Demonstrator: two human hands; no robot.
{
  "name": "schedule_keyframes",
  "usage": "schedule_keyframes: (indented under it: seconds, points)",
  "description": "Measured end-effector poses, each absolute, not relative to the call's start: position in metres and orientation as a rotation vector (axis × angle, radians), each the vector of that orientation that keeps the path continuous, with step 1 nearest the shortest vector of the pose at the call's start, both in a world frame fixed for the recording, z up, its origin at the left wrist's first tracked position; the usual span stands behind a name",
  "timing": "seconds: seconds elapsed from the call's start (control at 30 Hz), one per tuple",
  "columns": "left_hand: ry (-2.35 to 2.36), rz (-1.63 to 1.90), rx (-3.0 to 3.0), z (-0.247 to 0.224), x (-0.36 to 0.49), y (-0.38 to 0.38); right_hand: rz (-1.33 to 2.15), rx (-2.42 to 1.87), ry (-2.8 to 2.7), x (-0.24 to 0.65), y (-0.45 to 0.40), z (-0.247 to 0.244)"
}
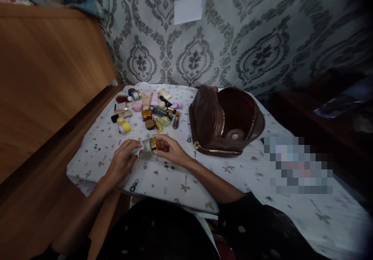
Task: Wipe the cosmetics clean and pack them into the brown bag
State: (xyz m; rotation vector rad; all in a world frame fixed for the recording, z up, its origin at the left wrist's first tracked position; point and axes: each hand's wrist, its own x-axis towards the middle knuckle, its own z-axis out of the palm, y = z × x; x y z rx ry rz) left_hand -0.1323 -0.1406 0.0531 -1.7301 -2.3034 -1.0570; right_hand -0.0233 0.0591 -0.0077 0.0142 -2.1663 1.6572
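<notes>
Printed cloth (99, 151) beneath: right fingers (166, 139) clasp gold-lidded jar (149, 145), left fingers (128, 143) pinch tissue (137, 150).

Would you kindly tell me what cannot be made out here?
- White piece by the left hand: head view, partly hidden by fingers.
- Lettering on the held jar: head view, too small.
- Inside the brown bag: head view, lost in shadow.
- Pixelated patch: head view, masked by blocks.

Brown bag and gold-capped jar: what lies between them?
In the head view, the right hand, its fingers on the gold-capped jar, then only printed cloth up to the brown bag.
</notes>
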Motion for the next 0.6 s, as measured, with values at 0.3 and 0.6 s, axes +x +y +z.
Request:
schedule_keyframes:
  seconds: [0.3,0.6]
  points:
    - [-2.194,-0.951,-1.778,0.059,-0.116,-0.133,1.652,0.043,-2.174,-0.022,0.058,-0.005]
    - [-2.151,-0.902,-1.794,0.053,-0.12,-0.131,1.528,-0.062,-2.165,-0.025,0.059,-0.008]
